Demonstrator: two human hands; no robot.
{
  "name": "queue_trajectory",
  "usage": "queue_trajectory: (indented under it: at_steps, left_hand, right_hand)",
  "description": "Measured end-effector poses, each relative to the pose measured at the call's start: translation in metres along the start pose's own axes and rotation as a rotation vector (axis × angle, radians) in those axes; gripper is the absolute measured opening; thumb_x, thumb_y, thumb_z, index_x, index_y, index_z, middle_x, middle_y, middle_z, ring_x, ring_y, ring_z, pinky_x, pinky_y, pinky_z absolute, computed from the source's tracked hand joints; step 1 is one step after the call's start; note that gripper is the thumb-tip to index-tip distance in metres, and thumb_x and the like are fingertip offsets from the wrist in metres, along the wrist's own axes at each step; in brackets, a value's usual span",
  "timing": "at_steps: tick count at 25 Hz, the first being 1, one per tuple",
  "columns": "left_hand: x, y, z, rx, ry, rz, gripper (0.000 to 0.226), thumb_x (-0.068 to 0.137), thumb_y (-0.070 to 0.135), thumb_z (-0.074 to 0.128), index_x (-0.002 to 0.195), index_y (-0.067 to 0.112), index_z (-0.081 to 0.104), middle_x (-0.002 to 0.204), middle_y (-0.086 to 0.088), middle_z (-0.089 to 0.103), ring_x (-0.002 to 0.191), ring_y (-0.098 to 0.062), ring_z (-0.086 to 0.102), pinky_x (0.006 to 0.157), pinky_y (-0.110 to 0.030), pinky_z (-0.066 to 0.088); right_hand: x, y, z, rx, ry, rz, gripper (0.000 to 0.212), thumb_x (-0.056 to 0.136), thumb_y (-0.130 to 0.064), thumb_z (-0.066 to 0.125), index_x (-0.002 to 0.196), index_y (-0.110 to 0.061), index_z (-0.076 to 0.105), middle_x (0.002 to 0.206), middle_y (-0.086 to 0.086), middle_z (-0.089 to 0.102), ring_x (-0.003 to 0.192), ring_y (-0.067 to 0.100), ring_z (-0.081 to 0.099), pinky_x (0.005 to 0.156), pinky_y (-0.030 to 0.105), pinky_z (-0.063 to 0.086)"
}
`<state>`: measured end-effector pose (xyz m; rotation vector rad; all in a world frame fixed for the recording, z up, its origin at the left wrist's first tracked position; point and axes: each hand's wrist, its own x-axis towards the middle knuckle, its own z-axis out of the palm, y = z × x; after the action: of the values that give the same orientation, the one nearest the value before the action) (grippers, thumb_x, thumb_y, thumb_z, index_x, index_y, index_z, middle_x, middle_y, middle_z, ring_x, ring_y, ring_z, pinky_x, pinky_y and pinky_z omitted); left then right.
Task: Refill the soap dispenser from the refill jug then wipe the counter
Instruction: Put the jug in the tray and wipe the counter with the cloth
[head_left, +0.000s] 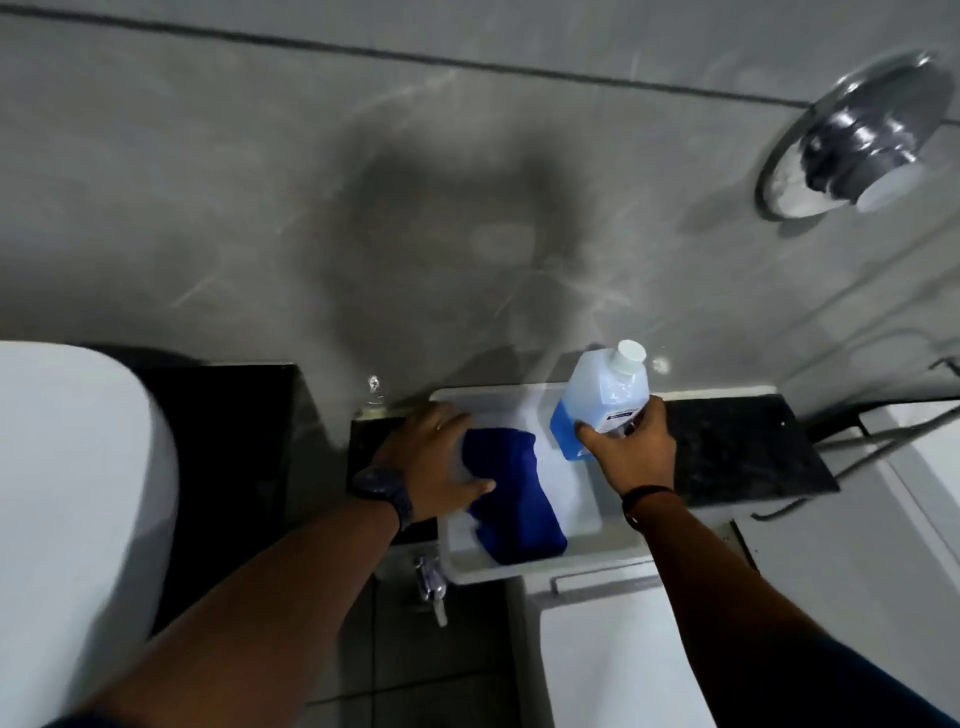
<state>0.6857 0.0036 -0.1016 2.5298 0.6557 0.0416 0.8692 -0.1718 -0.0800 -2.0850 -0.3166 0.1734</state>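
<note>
A clear refill jug with blue liquid and a white cap stands tilted at the back right of a white tray. My right hand grips the jug's lower part. A dark blue cloth lies folded in the tray. My left hand rests on the tray's left side with fingers spread, its thumb touching the cloth's left edge; it grips nothing. No soap dispenser shows clearly in this view.
The tray sits on a black stone counter against a grey tiled wall. A white basin is at the left, a chrome wall fitting at the upper right, a small chrome tap below the tray, and a white fixture beneath.
</note>
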Motion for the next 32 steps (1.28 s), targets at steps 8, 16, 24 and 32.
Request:
queue_trajectory:
  at_steps: [8, 16, 24, 32]
  left_hand:
    - [0.034, -0.036, 0.056, 0.165, -0.044, -0.048, 0.111, 0.067, 0.081, 0.041, 0.147, 0.018, -0.002, 0.157, -0.007, -0.008, 0.143, -0.026, -0.003, 0.116, -0.041, 0.005]
    - [0.03, -0.034, 0.064, 0.211, 0.024, -0.028, 0.099, 0.079, 0.069, 0.041, 0.147, 0.013, -0.005, 0.156, -0.009, -0.012, 0.143, -0.025, -0.007, 0.116, -0.041, 0.004]
    - [0.027, -0.028, 0.055, 0.208, 0.147, 0.049, 0.077, 0.081, 0.051, 0.055, 0.141, 0.008, 0.03, 0.145, -0.014, 0.034, 0.133, -0.03, 0.028, 0.11, -0.037, 0.023]
    - [-0.027, 0.005, 0.004, 0.038, 0.242, 0.093, 0.064, 0.081, 0.046, 0.059, 0.135, 0.017, 0.041, 0.131, -0.005, 0.051, 0.118, -0.026, 0.046, 0.089, -0.035, 0.043]
  right_hand:
    - [0.035, 0.064, 0.025, 0.013, -0.014, 0.008, 0.064, 0.057, -0.027, 0.087, 0.104, -0.03, 0.044, 0.102, -0.005, 0.059, 0.09, 0.015, 0.061, 0.076, 0.025, 0.051]
    - [-0.021, 0.059, 0.059, -0.337, 0.399, -0.263, 0.078, 0.066, -0.06, 0.072, 0.117, -0.007, 0.046, 0.115, 0.018, 0.051, 0.107, 0.03, 0.047, 0.092, 0.039, 0.042]
    - [-0.032, 0.068, 0.108, -0.848, -0.552, -0.375, 0.06, 0.083, -0.045, 0.06, 0.137, -0.033, 0.037, 0.139, 0.012, 0.036, 0.122, 0.034, 0.04, 0.099, 0.044, 0.042]
    - [-0.066, 0.009, 0.062, -0.283, -0.174, -0.309, 0.041, 0.082, -0.007, 0.065, 0.123, -0.013, 0.059, 0.117, 0.018, 0.056, 0.102, 0.035, 0.057, 0.088, 0.028, 0.041]
